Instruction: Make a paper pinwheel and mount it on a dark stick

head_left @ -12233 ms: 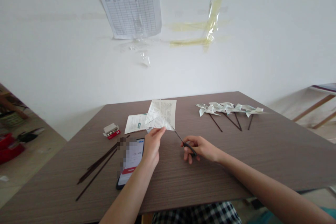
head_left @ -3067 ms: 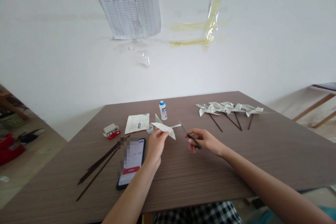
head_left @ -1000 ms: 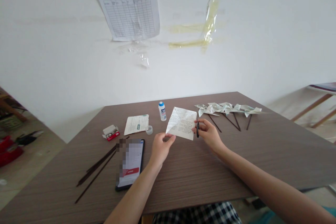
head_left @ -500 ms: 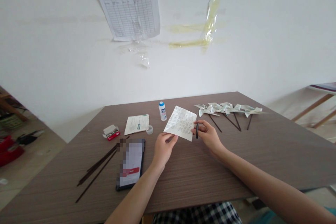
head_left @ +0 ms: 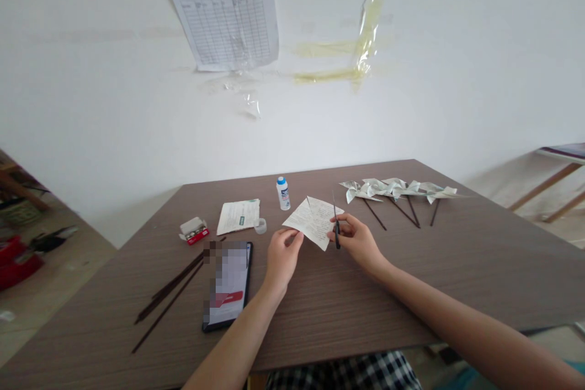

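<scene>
My left hand (head_left: 281, 259) pinches the lower left edge of a square sheet of printed paper (head_left: 313, 223) between thumb and fingers. Crease lines run across the sheet, and a slit shows near its far corner. In my right hand (head_left: 359, 242) is a pair of scissors (head_left: 337, 235) with black handles, its thin blades pointing up and away from me. The right fingertips are at the paper's right edge; whether they also grip it I cannot tell. Just beyond the sheet stands a white glue bottle (head_left: 283, 195) with a blue cap.
Several paper pinwheels (head_left: 397, 187) on dark sticks lie at the back right. On the left are a folded paper stack (head_left: 237, 217), a tape roll (head_left: 260, 226), a small red-and-white box (head_left: 194, 231), dark sticks (head_left: 170, 283) and a phone (head_left: 228, 286). A wall borders the table's far edge.
The paper has tilted and come slightly nearer me, and a slit now shows at its far corner. The scissors have shifted a little left, with their blades now visible above my fingers.
</scene>
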`<state>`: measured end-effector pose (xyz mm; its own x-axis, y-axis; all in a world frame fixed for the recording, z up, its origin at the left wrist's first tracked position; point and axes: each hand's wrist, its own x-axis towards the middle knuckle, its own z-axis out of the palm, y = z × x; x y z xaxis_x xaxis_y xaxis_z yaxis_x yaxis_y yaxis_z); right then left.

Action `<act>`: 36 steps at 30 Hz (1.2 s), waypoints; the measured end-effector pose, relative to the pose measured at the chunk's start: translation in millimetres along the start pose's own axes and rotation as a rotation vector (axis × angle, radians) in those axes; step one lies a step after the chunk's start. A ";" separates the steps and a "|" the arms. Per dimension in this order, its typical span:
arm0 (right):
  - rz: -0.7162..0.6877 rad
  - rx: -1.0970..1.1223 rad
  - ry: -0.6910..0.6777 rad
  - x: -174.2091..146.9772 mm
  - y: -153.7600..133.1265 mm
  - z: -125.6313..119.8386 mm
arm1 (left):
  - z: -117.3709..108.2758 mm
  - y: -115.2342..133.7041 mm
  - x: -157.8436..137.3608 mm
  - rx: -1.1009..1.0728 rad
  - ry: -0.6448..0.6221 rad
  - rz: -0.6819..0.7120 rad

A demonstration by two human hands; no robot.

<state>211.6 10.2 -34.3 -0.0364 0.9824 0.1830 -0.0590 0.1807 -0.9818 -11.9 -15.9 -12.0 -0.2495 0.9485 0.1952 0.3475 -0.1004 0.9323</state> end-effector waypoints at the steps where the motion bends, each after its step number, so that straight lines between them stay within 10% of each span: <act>1: 0.006 0.007 0.014 -0.3 -0.5 0.5 | 0.0 0.6 -0.5 -0.007 0.007 -0.008; 36: 0.068 0.098 0.001 -5.0 -10.4 6.3 | 0.9 -10.0 3.2 -0.011 -0.083 0.060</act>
<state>206.1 3.1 -24.8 -0.0428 0.9923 0.1160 -0.1540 0.1081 -0.9821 -15.4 -11.5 -20.9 -0.1529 0.9622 0.2255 0.3495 -0.1608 0.9230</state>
